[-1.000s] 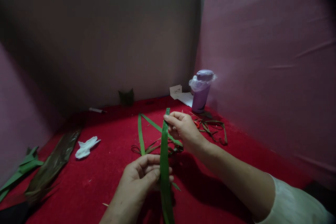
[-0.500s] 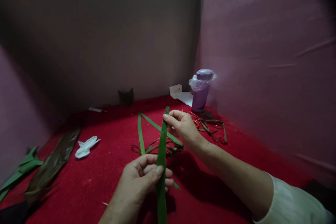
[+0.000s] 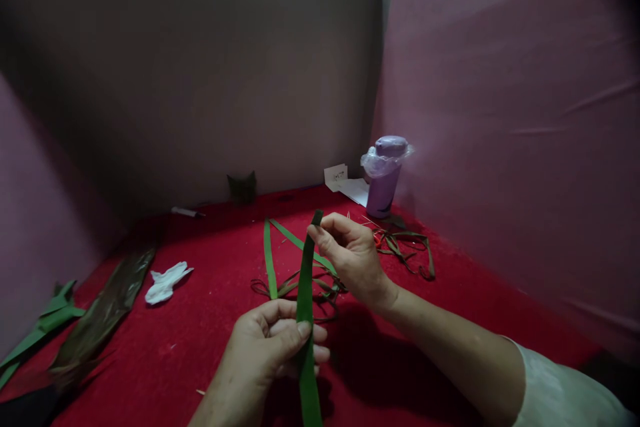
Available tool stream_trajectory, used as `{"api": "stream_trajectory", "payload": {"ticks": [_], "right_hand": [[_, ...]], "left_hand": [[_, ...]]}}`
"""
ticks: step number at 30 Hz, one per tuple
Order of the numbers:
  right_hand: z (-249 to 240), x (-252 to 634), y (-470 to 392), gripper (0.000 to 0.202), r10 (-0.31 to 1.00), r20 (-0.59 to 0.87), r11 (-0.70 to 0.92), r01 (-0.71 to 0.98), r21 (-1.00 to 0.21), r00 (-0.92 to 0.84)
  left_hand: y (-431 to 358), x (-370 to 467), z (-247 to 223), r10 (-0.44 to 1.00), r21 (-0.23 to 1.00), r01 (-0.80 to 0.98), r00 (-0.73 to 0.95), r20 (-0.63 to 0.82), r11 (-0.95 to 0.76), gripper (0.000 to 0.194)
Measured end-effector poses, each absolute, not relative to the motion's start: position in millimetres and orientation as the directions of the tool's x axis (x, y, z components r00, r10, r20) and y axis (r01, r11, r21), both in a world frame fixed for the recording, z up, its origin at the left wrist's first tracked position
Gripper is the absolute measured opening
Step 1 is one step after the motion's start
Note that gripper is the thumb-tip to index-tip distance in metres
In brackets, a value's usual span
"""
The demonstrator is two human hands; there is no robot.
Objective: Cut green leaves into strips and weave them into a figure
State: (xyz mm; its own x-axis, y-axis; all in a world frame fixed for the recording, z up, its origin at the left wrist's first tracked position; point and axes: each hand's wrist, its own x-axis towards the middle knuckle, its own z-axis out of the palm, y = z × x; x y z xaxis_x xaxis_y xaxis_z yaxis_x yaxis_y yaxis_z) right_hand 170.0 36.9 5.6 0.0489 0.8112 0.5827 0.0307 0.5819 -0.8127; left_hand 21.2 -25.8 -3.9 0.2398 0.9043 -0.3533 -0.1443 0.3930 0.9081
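Left hand (image 3: 257, 350) now has its thumb over the green strip (image 3: 305, 280); one second ago the thumb sat beside it. Both hands are grasping: left pinches the strip lower down, right hand (image 3: 354, 260) pinches near its top end. Strip stands tilted between them, above the red cloth (image 3: 200, 347). It could crease or split if pinched or twisted too hard, or slip if the left thumb eases off. Beyond lie a bent green band (image 3: 269, 257) and, further right, brown strips (image 3: 395, 245). Purple bottle (image 3: 383, 192) stands past these, lid (image 3: 391, 144) on, clear plastic (image 3: 376, 163) around its top; contents can't be seen.
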Motion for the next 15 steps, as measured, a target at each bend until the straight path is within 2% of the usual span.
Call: {"api": "stream_trajectory", "payload": {"ticks": [3,7,11,15], "right_hand": [[7,169,28,0.016,0.715,0.699,0.696,0.089,-0.713,0.003],[4,168,17,0.008,0.478,0.854,0.878,0.145,-0.457,-0.204],[-6,163,11,0.014,0.319,0.858,0.948,0.149,-0.282,-0.402],[-14,157,7,0.017,0.225,0.851,0.972,0.176,-0.159,-0.475]], "left_hand": [[-23,19,-4,0.919,0.917,-0.157,0.217,-0.329,0.366,0.023],[-17,12,-1,0.938,0.929,-0.171,0.174,-0.3,0.329,0.017],[-11,4,2,0.952,0.937,-0.191,0.148,-0.266,0.292,0.014],[-7,-4,4,0.955,0.945,-0.187,0.176,-0.237,0.269,0.016]]}}
